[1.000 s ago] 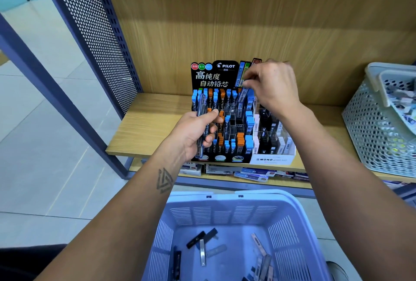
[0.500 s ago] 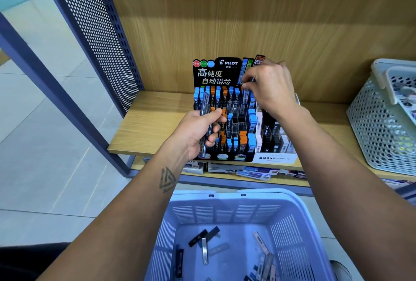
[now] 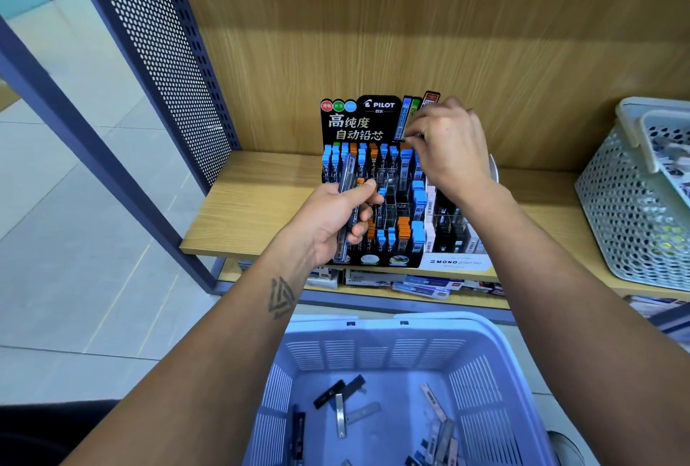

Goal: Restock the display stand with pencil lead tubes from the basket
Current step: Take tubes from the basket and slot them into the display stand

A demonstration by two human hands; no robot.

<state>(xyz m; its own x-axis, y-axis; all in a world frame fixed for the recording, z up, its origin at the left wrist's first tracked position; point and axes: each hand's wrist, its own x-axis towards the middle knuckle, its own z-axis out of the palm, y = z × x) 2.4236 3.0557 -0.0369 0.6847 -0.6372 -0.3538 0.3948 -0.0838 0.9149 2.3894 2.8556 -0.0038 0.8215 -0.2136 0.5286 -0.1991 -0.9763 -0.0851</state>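
Nearest the person, a pale blue plastic basket sits low in front of the shelf, with a scatter of loose pencil lead tubes lying flat on its floor, some black, some grey or clear. Above it both bare forearms reach forward to the wooden shelf. The left hand, with a triangular tattoo on its wrist, is closed around a small bundle of lead tubes, thumb pressed across them, and holds them upright just in front of the left columns of the black Pilot display stand. The stand's slots hold rows of tubes with blue and orange caps, and several middle slots look bare. The right hand hovers over the stand's back right corner with fingertips pinched together at the top row; I cannot tell whether a tube sits between them. Just right of the stand a white Mono display box touches it. Farther right on the shelf stands a grey perforated basket.
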